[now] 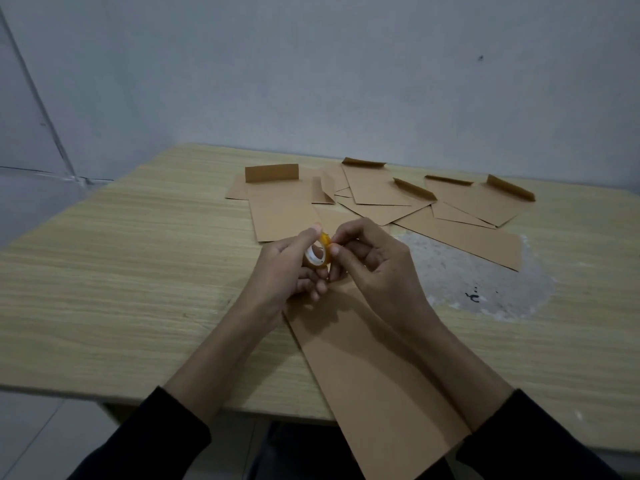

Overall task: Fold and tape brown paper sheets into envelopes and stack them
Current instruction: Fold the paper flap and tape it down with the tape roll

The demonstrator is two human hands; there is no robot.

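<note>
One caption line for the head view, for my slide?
Left hand holds a tape roll; right hand pinches its edge, above brown paper.
</note>
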